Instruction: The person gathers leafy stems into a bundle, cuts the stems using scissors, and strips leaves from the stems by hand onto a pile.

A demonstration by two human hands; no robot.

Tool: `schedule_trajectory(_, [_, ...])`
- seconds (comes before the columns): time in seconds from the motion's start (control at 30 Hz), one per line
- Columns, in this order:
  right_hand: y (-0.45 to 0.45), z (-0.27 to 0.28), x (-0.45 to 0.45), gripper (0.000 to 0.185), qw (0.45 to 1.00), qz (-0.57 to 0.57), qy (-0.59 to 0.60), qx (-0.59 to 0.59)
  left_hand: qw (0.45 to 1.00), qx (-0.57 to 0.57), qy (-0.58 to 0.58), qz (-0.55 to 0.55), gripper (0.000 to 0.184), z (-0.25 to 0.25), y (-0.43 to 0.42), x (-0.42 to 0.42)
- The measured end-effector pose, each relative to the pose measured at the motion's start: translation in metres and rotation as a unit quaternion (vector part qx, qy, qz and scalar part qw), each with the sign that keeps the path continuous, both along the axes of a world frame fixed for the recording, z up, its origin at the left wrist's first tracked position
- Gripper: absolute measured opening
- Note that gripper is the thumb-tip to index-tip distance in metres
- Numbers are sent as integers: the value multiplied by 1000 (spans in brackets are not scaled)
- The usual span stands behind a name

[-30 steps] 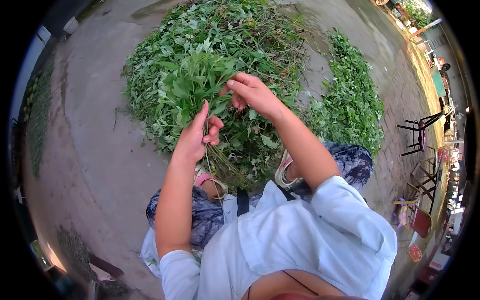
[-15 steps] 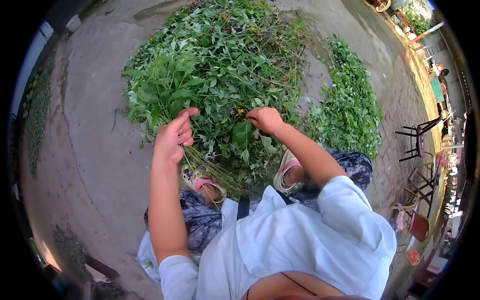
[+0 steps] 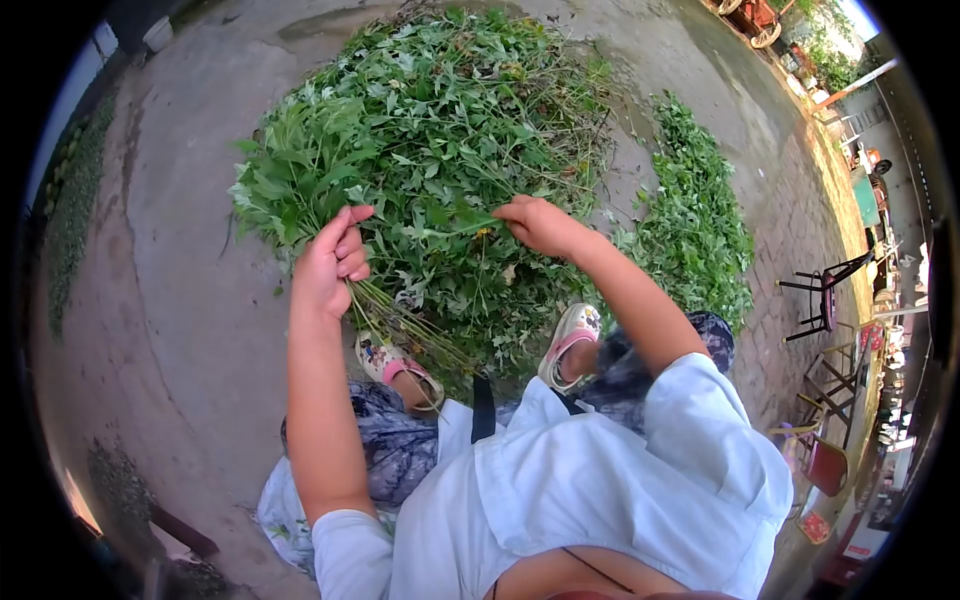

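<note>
My left hand is closed round a bunch of leafy green stems. The leaves fan out beyond my fingers, and the thin cut ends trail back towards my shoes. My right hand pinches the end of a leafy sprig, which stretches left over the greenery. Both hands are above the near part of a large heap of leafy cuttings. Some yellowish bits show beneath the sprig.
A smaller strip of green leaves lies right of the heap on the concrete ground. My clog-style shoes stand at the heap's near edge. A black chair and folding seats are at the far right, a white bucket at upper left.
My right hand has moved slightly up and right, lifting the sprig, whose leaf hung down before and now stretches sideways. My left hand and its bunch have shifted slightly left.
</note>
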State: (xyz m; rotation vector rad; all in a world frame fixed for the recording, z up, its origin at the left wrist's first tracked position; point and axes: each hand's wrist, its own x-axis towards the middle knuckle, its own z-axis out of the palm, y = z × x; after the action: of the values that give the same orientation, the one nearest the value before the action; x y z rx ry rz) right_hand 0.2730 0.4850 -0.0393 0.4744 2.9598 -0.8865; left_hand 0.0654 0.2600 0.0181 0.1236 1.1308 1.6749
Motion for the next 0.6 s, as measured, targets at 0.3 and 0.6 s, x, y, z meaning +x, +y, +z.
schedule_trajectory(0.3, [-49,-109,-12,14,980,26,-138,142,1000,7,10,6,27,6,-7,-5])
schedule_trajectory(0.6, [-11,54,-28,24,881,-153,110,-433,999,26,30,37,31,12,-13,-15])
